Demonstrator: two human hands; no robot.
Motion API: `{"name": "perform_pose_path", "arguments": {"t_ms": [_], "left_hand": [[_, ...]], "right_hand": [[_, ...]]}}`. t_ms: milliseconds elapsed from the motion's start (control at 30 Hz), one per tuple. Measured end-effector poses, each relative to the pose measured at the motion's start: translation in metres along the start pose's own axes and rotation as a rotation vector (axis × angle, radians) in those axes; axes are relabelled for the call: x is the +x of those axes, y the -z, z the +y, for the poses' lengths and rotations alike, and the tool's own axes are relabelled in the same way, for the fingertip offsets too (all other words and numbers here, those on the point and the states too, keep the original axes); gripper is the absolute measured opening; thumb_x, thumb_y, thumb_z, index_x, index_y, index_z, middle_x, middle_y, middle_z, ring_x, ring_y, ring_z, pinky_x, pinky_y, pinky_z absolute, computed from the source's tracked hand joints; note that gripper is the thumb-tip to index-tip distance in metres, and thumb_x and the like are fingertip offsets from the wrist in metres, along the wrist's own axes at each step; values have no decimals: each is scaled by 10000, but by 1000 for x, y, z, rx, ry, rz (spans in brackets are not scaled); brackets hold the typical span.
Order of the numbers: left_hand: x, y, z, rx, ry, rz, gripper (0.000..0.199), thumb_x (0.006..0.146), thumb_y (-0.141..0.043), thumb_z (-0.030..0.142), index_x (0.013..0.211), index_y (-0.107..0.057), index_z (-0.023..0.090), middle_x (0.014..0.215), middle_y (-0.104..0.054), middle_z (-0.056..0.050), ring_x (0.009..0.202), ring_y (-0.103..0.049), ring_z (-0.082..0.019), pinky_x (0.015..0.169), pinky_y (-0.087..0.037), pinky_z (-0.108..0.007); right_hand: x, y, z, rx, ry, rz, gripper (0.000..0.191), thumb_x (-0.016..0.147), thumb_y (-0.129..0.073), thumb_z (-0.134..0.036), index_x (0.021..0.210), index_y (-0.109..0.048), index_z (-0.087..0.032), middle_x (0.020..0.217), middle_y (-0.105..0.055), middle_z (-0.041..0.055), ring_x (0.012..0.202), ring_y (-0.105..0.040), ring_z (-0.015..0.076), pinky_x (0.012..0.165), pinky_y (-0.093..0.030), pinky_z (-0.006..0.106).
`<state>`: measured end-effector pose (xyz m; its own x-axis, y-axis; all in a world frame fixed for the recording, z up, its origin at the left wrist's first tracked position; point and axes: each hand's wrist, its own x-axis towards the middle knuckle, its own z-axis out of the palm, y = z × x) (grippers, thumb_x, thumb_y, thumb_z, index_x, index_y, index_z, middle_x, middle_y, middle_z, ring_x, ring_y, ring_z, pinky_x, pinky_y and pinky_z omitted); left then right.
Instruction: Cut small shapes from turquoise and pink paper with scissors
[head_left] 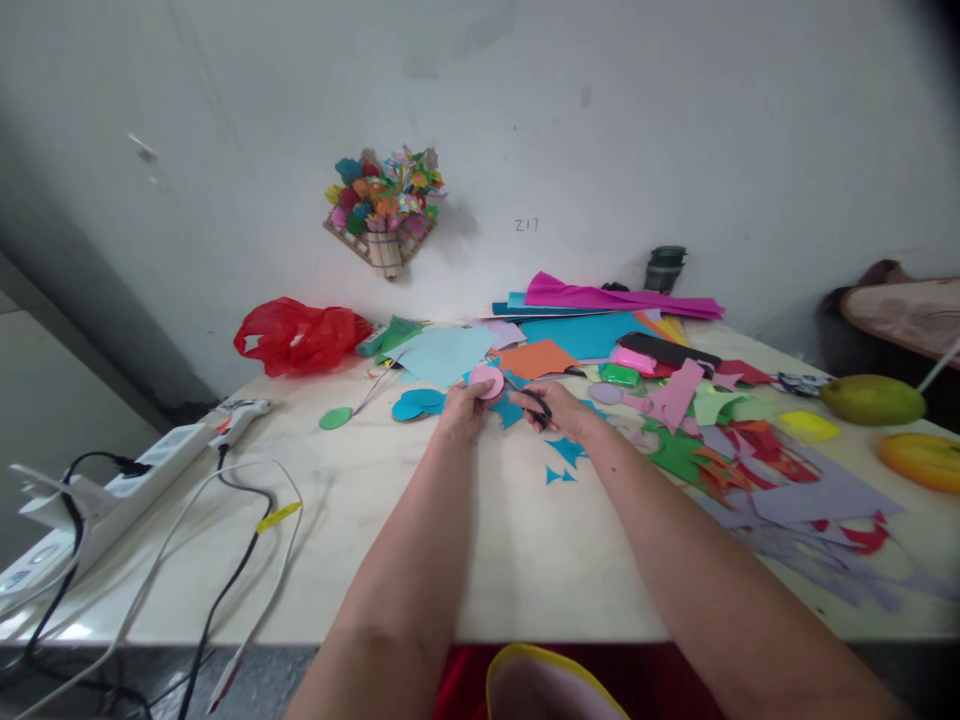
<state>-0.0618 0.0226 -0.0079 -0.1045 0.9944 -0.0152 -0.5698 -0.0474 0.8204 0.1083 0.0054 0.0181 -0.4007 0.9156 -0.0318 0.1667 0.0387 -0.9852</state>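
My left hand (466, 402) is closed on a pink paper circle (487, 381), pinched at its lower left edge. Close by on the right, my right hand (553, 410) is wrapped round the black handles of a pair of scissors (537, 405). The blades point toward the pink circle; whether they touch it I cannot tell. Blue circles (420, 402) lie on the table just left of my left hand. Pointed blue paper scraps (568, 452) are scattered under and beside my right hand. Farther left is a green circle (335, 418) with a thin stem-like strip beside it.
Behind my hands lie a light blue sheet (442, 352) and an orange sheet (537, 358). Coloured scraps (780, 470) cover the right side, near two fruits (874, 399). A red plastic bag (300, 335) sits back left. A power strip (112, 510) and cables run along the left edge.
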Motion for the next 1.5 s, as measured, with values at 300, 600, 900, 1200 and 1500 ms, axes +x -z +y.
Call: {"name": "perform_pose_path", "arguments": {"t_ms": [300, 600, 900, 1200, 1500], "left_hand": [[-7, -4, 3, -66, 3, 31, 267, 616, -736, 22, 867, -660, 74, 804, -733, -125, 847, -730, -265, 738, -610, -325], [-6, -2, 6, -55, -7, 40, 197, 639, -710, 27, 827, -673, 71, 779, -726, -114, 804, -719, -228, 755, -605, -318], [-6, -2, 7, -40, -7, 72, 177, 653, -694, 22, 826, -684, 59, 780, -731, -117, 743, -712, -204, 717, -604, -293], [-9, -5, 7, -70, -21, 82, 156, 662, -670, -8, 806, -675, 50, 759, -728, -111, 692, -708, -186, 704, -605, -280], [-8, -3, 4, -51, -21, 36, 168, 659, -686, 2, 820, -678, 47, 768, -729, -130, 770, -720, -218, 744, -596, -296]], "right_hand": [[7, 1, 7, 15, -3, -28, 306, 739, -719, -417, 668, -534, -184, 486, -505, -52, 365, -414, 62, 345, -235, 185], [14, -2, 13, 74, 11, -34, 306, 681, -767, -374, 626, -526, -194, 464, -478, -57, 373, -384, 64, 360, -290, 192], [7, -6, 2, 73, -51, -13, 239, 717, -739, -303, 664, -541, -179, 459, -487, -53, 376, -396, 64, 353, -304, 170], [4, -8, 1, 79, -50, -2, 243, 776, -704, -316, 659, -551, -168, 457, -509, -47, 333, -405, 55, 315, -280, 163], [5, -6, 4, 93, -30, -19, 256, 812, -702, -351, 698, -580, -156, 476, -536, -36, 325, -443, 53, 277, -199, 152]]}}
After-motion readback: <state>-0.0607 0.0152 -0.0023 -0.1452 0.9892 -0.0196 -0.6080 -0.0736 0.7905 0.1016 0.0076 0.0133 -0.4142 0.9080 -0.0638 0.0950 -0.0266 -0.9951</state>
